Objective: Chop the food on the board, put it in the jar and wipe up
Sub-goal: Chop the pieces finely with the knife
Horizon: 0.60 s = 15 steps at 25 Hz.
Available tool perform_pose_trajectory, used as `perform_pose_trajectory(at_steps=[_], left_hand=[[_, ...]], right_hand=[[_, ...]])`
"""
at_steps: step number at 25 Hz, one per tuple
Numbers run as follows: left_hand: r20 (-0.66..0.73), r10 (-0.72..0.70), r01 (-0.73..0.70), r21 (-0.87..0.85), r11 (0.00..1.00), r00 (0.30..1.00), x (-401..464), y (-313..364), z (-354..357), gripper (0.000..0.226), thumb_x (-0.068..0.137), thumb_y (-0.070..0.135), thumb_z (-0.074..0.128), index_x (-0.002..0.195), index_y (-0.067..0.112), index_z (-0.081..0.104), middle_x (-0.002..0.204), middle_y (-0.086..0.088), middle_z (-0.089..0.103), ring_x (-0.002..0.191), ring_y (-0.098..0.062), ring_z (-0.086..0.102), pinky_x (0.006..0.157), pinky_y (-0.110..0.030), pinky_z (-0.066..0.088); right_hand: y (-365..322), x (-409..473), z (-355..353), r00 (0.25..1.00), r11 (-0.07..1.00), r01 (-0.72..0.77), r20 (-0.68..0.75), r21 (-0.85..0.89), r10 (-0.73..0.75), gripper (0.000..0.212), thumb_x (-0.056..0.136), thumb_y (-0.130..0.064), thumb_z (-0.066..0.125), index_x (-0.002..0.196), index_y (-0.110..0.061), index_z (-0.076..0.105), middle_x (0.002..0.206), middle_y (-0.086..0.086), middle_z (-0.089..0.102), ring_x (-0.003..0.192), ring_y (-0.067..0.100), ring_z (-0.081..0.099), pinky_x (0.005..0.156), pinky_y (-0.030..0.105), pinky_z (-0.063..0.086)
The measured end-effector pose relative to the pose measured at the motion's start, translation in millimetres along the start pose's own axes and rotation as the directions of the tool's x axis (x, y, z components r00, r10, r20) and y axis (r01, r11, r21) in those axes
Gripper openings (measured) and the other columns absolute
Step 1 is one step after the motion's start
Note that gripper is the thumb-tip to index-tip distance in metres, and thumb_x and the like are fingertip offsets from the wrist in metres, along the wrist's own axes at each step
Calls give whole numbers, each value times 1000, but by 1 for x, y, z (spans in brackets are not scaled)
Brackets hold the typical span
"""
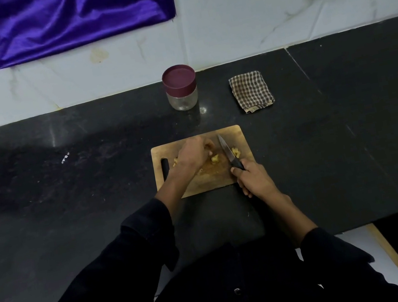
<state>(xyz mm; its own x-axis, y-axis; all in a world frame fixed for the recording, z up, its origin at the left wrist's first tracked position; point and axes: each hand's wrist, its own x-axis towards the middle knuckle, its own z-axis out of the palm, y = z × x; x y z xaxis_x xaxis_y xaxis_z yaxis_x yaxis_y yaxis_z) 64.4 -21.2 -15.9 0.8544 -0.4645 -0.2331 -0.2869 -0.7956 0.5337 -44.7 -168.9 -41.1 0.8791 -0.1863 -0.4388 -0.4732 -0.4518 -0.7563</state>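
Wooden chopping board (236, 136) lies on the dark stone counter (346, 126); all positions below are referenced to it. Yellowish food pieces (215, 158) sit on the board's centre, with more bits just right of the blade. Right hand (252, 180) at the board's near right corner, fingers wrapped round the black handle of a knife (230, 154); blade points away from the person, over the board, among the pieces. Whether the edge touches the wood cannot be told. Left hand (192, 154) over the board's left-centre, fingers curled down onto the food; blur hides whether it pinches a piece or only presses on it. Jar (180, 89), clear with a maroon lid on, stands beyond the board's far edge, well apart. Checked cloth (251, 91), folded, lies beyond the far right corner, beside the jar. Purple fabric (52, 20) hangs on the marble wall far behind the board, to the left.
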Motion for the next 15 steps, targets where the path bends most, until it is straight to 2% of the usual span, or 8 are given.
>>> perform_pose_trajectory(at_steps=[2, 4, 10, 15], left_hand=[[110, 78, -84, 52, 995, 991, -2, 0, -4, 34, 87, 1, 59, 115, 20, 66, 114, 2, 65, 104, -13, 60, 90, -32, 51], [156, 111, -128, 101, 987, 982, -1, 0, -2, 38, 85, -2, 59, 114, 21, 67, 116, 3, 65, 106, -13, 59, 91, -32, 51], [111, 108, -124, 147, 981, 988, -1, 1, 5, 29, 87, 3, 61, 113, 13, 67, 112, -5, 66, 102, -16, 61, 90, -34, 51], [-37, 13, -11, 46, 999, 999, -14, 1, 24, 21, 90, 6, 58, 109, 10, 68, 103, -6, 68, 94, -16, 63, 86, -30, 52]], right_hand=[[-1, 0, 0, 1000, 1000, -2, 7, 2, 2, 15, 101, -25, 48, 90, -16, 52, 68, 7, 60, 43, 13, 52, 40, 28, 44], [-2, -1, 0, 1000, 1000, -4, 7, 9, 4, 14, 101, -25, 49, 89, -18, 51, 67, 6, 59, 42, 12, 51, 40, 27, 43], [-2, -2, -1, 1000, 1000, 1, 1, 8, -1, 15, 101, -25, 48, 87, -21, 50, 67, 5, 59, 43, 13, 51, 39, 27, 43], [-3, -2, -2, 1000, 1000, 9, 4, -9, -9, 15, 101, -25, 48, 87, -21, 50, 67, 6, 60, 43, 13, 51, 41, 28, 44]])
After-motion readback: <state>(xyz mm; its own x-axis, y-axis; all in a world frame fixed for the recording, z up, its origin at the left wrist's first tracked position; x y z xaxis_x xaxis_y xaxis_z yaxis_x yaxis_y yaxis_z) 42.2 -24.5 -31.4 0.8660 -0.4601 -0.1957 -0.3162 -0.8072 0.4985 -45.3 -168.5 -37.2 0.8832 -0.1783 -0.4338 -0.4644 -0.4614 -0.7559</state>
